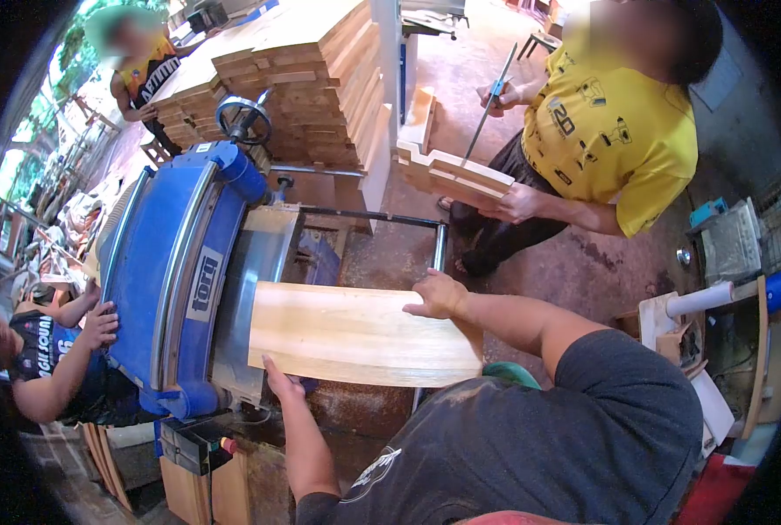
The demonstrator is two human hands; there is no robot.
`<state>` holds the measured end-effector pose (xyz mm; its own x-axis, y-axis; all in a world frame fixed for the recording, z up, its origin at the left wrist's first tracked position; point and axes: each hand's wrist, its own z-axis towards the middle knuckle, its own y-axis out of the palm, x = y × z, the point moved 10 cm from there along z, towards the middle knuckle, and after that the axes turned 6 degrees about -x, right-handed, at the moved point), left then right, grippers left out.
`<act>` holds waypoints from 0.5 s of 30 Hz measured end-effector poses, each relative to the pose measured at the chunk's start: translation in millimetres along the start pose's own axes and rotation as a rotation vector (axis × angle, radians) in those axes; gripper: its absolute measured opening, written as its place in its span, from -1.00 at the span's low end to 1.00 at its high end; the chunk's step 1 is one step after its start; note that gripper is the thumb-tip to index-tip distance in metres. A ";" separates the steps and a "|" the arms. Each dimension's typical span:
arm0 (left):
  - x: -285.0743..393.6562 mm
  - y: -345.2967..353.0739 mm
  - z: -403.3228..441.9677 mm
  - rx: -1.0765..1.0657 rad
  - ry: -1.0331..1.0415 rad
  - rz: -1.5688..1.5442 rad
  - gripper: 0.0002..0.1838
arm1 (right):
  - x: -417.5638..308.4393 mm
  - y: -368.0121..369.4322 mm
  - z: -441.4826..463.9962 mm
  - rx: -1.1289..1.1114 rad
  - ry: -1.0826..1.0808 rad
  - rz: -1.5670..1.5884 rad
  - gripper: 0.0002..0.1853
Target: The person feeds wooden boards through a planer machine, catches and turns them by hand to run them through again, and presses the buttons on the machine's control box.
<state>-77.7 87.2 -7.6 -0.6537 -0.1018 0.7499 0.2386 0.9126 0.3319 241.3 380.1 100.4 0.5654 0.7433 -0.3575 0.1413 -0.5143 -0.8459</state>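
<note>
A pale wooden board [364, 337] lies with its left end on the metal bed [237, 306] of a blue planer [167, 271] marked "torq". My left hand [284, 381] grips the board's near edge close to the machine, thumb on top and the other fingers mostly hidden. Over the far edge near the board's right end, my right hand [439, 295] holds on with its thumb and fingertips on the upper face. The underside of the board is out of sight.
A person in yellow [618, 131] holds a notched wooden piece [456, 175] and a long thin tool [491, 101]. Another person's hand [102, 324] rests on the planer's far side. Behind stand stacked planks [303, 96], a handwheel [242, 119] and a third person [141, 74].
</note>
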 end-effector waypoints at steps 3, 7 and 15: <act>-1.1 -1.8 3.8 -0.044 0.001 0.033 -0.32 | -1.5 -2.7 -0.4 -0.008 -0.001 0.021 -0.28; -3.0 0.1 6.2 -0.078 0.033 -0.013 -0.30 | -2.4 -0.6 0.3 -0.013 0.000 0.033 -0.28; -14.8 4.5 1.7 -0.168 0.042 -0.014 -0.30 | -4.4 5.1 4.4 0.019 0.002 0.015 -0.30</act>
<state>-68.2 93.5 -18.2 -0.6284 -0.1338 0.7663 0.3485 0.8323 0.4311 236.0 376.1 95.9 0.5692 0.7344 -0.3696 0.1167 -0.5172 -0.8479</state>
